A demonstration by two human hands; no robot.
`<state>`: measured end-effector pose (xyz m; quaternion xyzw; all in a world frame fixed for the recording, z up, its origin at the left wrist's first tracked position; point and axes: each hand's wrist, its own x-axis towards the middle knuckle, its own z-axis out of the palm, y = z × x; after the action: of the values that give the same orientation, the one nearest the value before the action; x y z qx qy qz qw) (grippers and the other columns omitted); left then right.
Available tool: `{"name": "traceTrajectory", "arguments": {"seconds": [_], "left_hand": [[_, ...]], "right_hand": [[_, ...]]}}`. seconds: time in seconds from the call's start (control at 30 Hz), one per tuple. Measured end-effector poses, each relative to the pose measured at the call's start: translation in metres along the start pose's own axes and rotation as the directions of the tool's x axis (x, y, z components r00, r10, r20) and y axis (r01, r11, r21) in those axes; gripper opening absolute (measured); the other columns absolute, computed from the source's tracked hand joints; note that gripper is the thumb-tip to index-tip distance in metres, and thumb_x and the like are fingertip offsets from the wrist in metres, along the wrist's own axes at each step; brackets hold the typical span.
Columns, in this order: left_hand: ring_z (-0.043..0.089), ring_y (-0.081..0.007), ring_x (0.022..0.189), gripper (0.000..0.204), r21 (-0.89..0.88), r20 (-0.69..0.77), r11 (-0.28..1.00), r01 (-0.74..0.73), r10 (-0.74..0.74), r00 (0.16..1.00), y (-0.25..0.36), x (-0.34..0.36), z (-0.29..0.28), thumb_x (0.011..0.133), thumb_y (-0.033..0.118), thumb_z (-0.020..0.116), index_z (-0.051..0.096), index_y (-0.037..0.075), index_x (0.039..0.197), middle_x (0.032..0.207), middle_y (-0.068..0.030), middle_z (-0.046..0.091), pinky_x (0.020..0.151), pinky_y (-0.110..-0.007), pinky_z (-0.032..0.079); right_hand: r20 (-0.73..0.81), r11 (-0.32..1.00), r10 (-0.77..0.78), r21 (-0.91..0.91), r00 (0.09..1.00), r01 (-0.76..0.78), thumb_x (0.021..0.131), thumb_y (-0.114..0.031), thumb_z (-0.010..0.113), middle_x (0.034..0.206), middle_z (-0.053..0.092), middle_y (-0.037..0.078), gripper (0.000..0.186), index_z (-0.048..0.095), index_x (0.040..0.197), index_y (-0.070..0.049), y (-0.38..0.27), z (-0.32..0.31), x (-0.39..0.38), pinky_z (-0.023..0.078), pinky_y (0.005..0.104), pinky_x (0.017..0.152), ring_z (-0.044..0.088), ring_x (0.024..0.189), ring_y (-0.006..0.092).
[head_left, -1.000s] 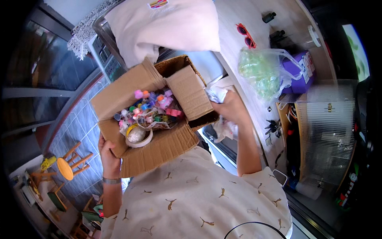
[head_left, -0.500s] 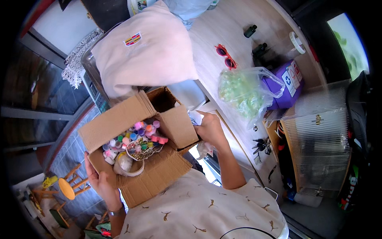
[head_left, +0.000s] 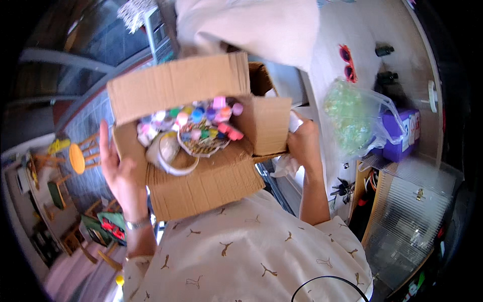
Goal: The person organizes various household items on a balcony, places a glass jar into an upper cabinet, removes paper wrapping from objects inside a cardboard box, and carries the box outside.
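Observation:
An open cardboard box (head_left: 206,194) is held up in front of my body, flaps spread. In it lie several small paint pots (head_left: 182,119) with coloured caps, a white tape roll (head_left: 176,167) and a round patterned container (head_left: 204,143). My left hand (head_left: 123,176) holds the box's left side, thumb near the wall and fingers stretched along the outside. Against its right end is a second, narrower cardboard box (head_left: 271,126) with a dark opening. My right hand (head_left: 305,144) is closed beside that box, with crumpled white tissue (head_left: 287,166) showing above and below the fist.
A pale pink cloth (head_left: 251,25) covers something beyond the boxes. On the light counter lie red sunglasses (head_left: 347,63), dark bottles (head_left: 384,50), a clear bag with green contents (head_left: 344,118), a purple box (head_left: 400,138) and keys (head_left: 343,187). A wooden stool (head_left: 77,158) stands at far left.
The view has swung, so the counter things sit further right. The boxes appear higher and more level, still between my hands. My left fingers look straighter and more spread.

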<state>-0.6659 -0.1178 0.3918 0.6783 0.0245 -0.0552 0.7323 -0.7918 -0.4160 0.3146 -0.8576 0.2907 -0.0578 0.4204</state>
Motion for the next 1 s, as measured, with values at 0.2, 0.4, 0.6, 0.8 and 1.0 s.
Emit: {"name": "traceTrajectory", "arguments": {"seconds": [0.2, 0.4, 0.6, 0.8, 1.0], "left_hand": [[0.043, -0.0237, 0.129, 0.067, 0.297, 0.261, 0.942, -0.154, 0.076, 0.962, -0.031, 0.016, -0.033, 0.079, -0.013, 0.04, 0.03, 0.0, 0.144, 0.139, -0.0197, 0.044, 0.108, -0.032, 0.031], [0.052, -0.0268, 0.116, 0.074, -0.156, 0.078, 0.951, 0.269, -0.259, 0.963, -0.042, 0.018, -0.078, 0.073, -0.013, 0.042, 0.031, 0.005, 0.144, 0.13, -0.0178, 0.051, 0.098, -0.035, 0.044], [0.058, -0.0296, 0.101, 0.046, -0.506, 0.171, 0.73, 0.46, -0.438, 0.883, -0.02, -0.009, -0.173, 0.075, -0.001, 0.048, 0.047, -0.002, 0.121, 0.111, -0.0175, 0.056, 0.092, -0.044, 0.048], [0.06, -0.0265, 0.096, 0.039, -0.438, -0.068, 0.898, 0.05, -0.088, 0.994, 0.043, -0.048, -0.258, 0.076, -0.002, 0.047, 0.048, -0.007, 0.115, 0.104, -0.0164, 0.059, 0.093, -0.041, 0.049], [0.063, -0.0234, 0.092, 0.032, -0.46, -0.274, 0.888, 0.001, -0.144, 0.951, 0.028, -0.106, -0.345, 0.078, -0.003, 0.046, 0.049, -0.011, 0.109, 0.097, -0.0154, 0.062, 0.094, -0.037, 0.049]], "right_hand": [[0.099, 0.997, -0.073, -0.026, 0.992, 0.076, 0.074, -0.011, 0.067, 0.08, 0.066, 0.021, 0.03, 0.066, 0.104, -0.005, -0.026, 0.005, -0.016, 0.051, 0.0363, 0.066, 0.067, 0.076, 0.0341], [-0.016, 0.985, -0.168, -0.027, 0.986, 0.168, 0.077, -0.005, 0.064, 0.08, 0.07, 0.006, 0.019, 0.067, 0.095, 0.0, 0.005, 0.032, -0.023, 0.05, 0.0307, 0.066, 0.063, 0.075, 0.0112], [-0.019, 0.972, -0.156, -0.179, 0.988, 0.15, 0.075, -0.008, 0.069, 0.078, 0.069, 0.009, 0.021, 0.068, 0.095, 0.0, 0.0, 0.025, -0.032, 0.047, 0.0332, 0.067, 0.063, 0.071, 0.0152], [-0.224, 0.976, -0.148, -0.187, 0.963, 0.107, 0.076, -0.018, 0.072, 0.084, 0.07, 0.014, 0.028, 0.069, 0.099, -0.002, 0.009, 0.001, -0.012, 0.048, 0.0356, 0.072, 0.066, 0.078, 0.024], [-0.342, 0.799, -0.282, -0.601, 0.897, 0.022, 0.065, -0.05, 0.079, 0.094, 0.067, 0.022, 0.065, 0.065, 0.107, -0.001, 0.002, -0.008, -0.012, 0.049, 0.0412, 0.079, 0.065, 0.087, 0.0357]]}}
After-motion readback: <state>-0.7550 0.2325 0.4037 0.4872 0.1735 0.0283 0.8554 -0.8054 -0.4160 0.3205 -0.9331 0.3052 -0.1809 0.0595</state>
